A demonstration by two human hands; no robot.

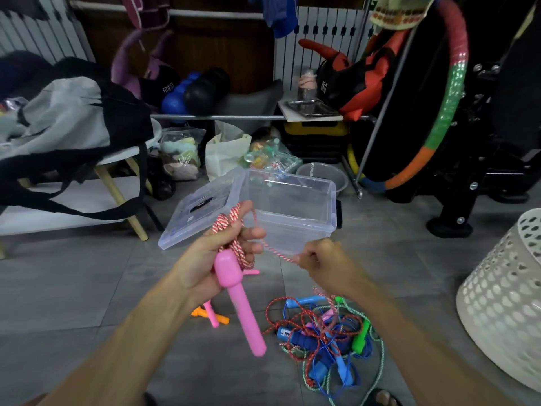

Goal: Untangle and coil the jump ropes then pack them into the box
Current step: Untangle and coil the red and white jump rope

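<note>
Though lid off, box (292, 206) w/o ropes

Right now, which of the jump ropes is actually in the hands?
The red-and-white rope with the pink handle: left hand grips its coil, right hand pinches its strand. The others lie tangled on the floor.

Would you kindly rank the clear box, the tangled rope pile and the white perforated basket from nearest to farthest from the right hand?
From the right hand:
1. Clear box, just ahead of it.
2. Tangled rope pile, on the floor below.
3. White perforated basket, far right.
</note>
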